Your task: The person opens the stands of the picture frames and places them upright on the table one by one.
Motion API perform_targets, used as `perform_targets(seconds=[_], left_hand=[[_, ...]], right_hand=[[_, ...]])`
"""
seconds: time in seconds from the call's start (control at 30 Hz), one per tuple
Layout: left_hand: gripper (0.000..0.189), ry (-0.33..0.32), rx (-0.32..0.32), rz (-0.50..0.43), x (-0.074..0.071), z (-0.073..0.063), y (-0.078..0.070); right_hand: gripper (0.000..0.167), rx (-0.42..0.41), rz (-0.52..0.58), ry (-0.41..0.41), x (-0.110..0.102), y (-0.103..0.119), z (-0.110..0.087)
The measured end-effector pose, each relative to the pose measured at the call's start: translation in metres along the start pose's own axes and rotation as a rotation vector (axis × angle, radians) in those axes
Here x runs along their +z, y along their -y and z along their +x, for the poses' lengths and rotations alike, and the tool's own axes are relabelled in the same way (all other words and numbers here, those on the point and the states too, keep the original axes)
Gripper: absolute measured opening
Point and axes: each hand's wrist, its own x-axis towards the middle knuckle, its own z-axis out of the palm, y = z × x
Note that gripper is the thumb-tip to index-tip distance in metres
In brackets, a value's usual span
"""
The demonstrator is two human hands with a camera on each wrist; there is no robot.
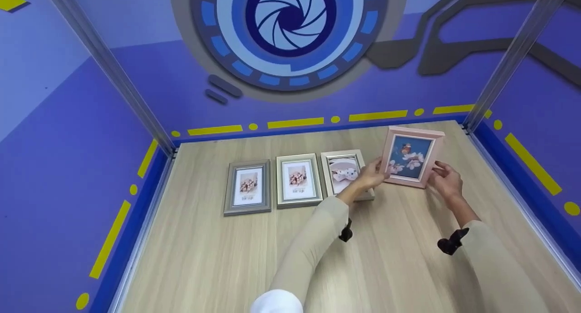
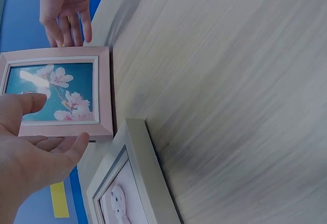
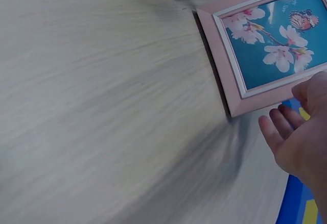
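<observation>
A pink picture frame (image 1: 410, 156) with blossoms and a butterfly on blue stands at the back right of the table, leaning slightly back. My left hand (image 1: 373, 174) holds its left side, thumb over the front and fingers at the edge, as the left wrist view shows. By the opposite side is my right hand (image 3: 306, 129), its fingers loosely extended; some fingertips reach behind the edge. Whether they bear any weight cannot be told. Beneath my left forearm lies a cream picture frame (image 1: 324, 161), partly hidden.
To the left, a silver-gold picture frame (image 1: 299, 204) and a grey picture frame (image 1: 247, 211) lie in a row on the wooden table (image 1: 204, 258). Blue-purple panels (image 1: 140, 72) with metal corner posts (image 1: 508, 54) enclose the table's back and sides.
</observation>
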Motion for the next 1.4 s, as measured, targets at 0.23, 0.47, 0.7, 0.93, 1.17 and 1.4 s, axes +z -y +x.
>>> perform_targets(seconds=[0.23,0.47,0.7,0.93,1.17,1.4], left_hand=[[0.051,-0.056,-0.01,0.054,-0.025,0.002,0.003],[0.042,-0.108,-0.007,0.089,-0.048,-0.001,0.012],[0.039,-0.241,-0.02,0.167,-0.064,-0.01,0.03],[0.044,-0.292,-0.092,0.19,-0.076,-0.022,0.045],[0.053,-0.277,-0.155,0.17,-0.076,-0.028,0.055],[0.057,-0.263,-0.189,0.152,-0.077,-0.04,0.051]], right_hand=[[0.048,-0.006,0.042,0.179,-0.008,0.001,0.0],[0.041,0.044,-0.102,0.399,-0.001,0.011,0.0],[0.037,-0.035,-0.235,0.63,0.024,0.018,-0.005],[0.029,-0.131,-0.202,0.678,0.053,0.023,-0.013],[0.03,-0.174,-0.195,0.67,0.072,0.032,-0.02],[0.028,-0.337,-0.249,0.599,0.087,0.036,-0.023]])
